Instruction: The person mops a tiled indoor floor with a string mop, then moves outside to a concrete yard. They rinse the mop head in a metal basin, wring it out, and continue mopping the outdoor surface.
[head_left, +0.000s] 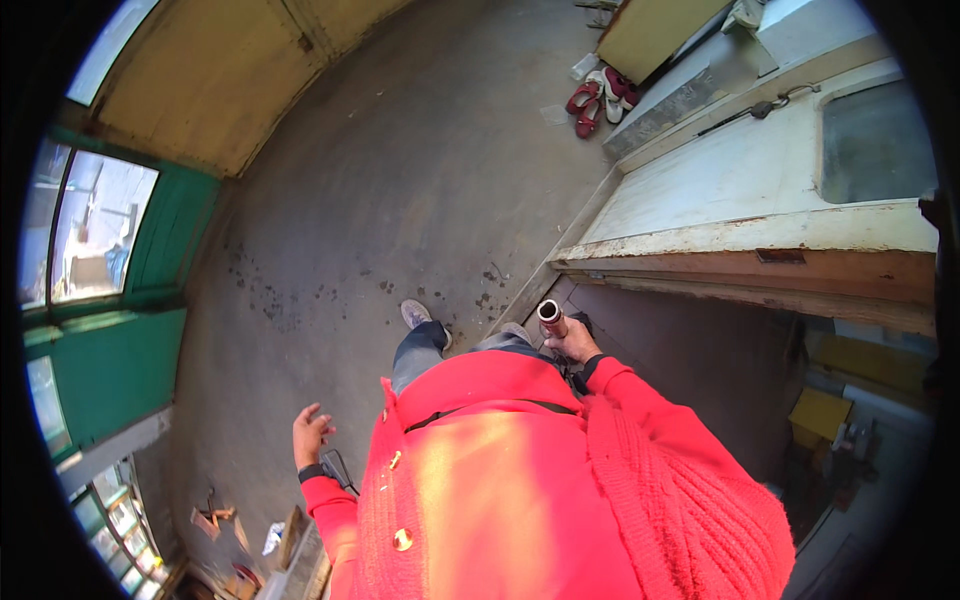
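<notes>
My right hand (576, 341) is wrapped around a reddish-brown cylindrical object (553, 321), a tube or bottle. Its round open end, pale-rimmed and dark inside, faces up towards me. Something black shows just behind that hand, too covered to name. On the other side, my left hand (310, 435) hangs beside my body with fingers apart and bent, holding nothing. Next to the left wrist is a small grey device (337, 469) with a thin cable. A grey shoe (415, 313) is on the concrete floor (360, 195); the other is at the door sill.
To my right, a white door (697, 187) with a glass pane stands ajar over a tiled floor (637, 315). Red shoes (589, 109) lie by the wall ahead. Green window frames (161, 240) and a yellow panel (202, 82) line the left. A small wooden stool (216, 515) is behind on the left.
</notes>
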